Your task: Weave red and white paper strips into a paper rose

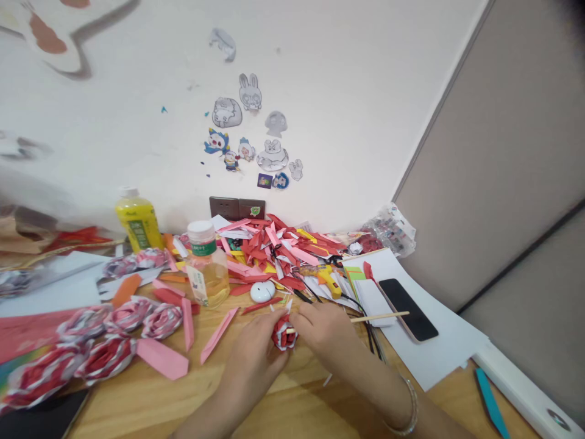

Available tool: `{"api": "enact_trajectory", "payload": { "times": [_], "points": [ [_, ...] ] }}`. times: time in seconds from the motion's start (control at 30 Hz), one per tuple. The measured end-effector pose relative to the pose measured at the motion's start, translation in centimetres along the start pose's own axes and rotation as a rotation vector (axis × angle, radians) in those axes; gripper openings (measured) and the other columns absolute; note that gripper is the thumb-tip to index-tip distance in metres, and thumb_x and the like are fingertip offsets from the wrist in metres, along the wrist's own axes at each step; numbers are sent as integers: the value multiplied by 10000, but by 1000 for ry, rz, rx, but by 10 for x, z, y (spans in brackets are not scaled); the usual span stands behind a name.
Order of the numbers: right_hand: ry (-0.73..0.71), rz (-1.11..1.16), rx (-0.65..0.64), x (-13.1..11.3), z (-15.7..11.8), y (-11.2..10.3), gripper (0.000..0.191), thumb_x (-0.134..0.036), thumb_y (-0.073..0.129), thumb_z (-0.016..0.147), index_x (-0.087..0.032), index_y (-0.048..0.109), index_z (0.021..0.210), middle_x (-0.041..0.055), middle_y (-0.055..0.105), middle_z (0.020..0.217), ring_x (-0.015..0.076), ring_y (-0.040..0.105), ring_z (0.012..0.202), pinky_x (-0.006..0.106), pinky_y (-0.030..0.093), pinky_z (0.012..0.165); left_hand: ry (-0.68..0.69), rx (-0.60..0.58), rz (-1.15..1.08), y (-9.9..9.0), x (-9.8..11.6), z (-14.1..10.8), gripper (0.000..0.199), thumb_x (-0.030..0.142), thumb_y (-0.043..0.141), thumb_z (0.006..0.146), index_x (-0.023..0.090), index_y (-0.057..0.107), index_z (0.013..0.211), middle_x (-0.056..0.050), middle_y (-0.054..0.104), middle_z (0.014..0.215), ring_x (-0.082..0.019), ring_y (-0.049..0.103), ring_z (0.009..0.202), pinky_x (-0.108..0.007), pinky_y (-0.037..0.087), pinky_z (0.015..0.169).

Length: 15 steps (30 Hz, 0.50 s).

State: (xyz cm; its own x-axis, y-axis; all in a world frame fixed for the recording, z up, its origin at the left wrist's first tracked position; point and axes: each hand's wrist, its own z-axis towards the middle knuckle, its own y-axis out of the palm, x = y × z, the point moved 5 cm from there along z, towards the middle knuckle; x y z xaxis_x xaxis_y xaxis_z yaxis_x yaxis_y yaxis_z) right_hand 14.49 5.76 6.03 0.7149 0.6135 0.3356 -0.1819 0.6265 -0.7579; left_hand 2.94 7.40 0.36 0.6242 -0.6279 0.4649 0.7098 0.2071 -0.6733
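A small rolled paper flower [284,335] in red and white sits between my hands above the wooden table. My left hand [256,347] is closed around its left side. My right hand [326,335] is closed on a thin wooden stick [381,317], whose pale near end touches the flower's middle. The far end sticks out to the right, over a black phone. The right fingertips also press near the flower's upper edge; part of the grip is hidden. Left of my hands lie several finished-looking twisted paper roses [106,358] and a pink folded strip [219,335].
Behind my hands is a heap of folded red and pink paper strips [269,244]. A yellow glue gun [329,281], a white earbud case [262,291], two drink bottles [208,274] [138,222], a phone [408,309] and white paper [427,360] stand or lie around.
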Motion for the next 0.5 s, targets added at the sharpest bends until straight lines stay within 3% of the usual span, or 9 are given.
{"api": "enact_trajectory", "payload": {
  "times": [0.3, 0.5],
  "points": [
    [4, -38, -54, -3, 2, -1, 81, -103, 489, 825, -156, 542, 795, 12, 552, 665, 170, 497, 555, 300, 242, 479, -16, -17, -1, 0, 1, -2, 502, 145, 605, 683, 175, 456, 1163, -113, 651, 1071, -269, 618, 967, -401, 505, 804],
    [71, -29, 4, 0, 1, -1, 75, -104, 503, 825, -166, 534, 795, 12, 547, 663, 164, 492, 559, 293, 256, 495, -34, -12, -2, -1, 0, 0, 501, 135, 591, 677, 178, 466, 1160, -107, 648, 1089, -271, 617, 980, -398, 508, 809]
  ]
}}
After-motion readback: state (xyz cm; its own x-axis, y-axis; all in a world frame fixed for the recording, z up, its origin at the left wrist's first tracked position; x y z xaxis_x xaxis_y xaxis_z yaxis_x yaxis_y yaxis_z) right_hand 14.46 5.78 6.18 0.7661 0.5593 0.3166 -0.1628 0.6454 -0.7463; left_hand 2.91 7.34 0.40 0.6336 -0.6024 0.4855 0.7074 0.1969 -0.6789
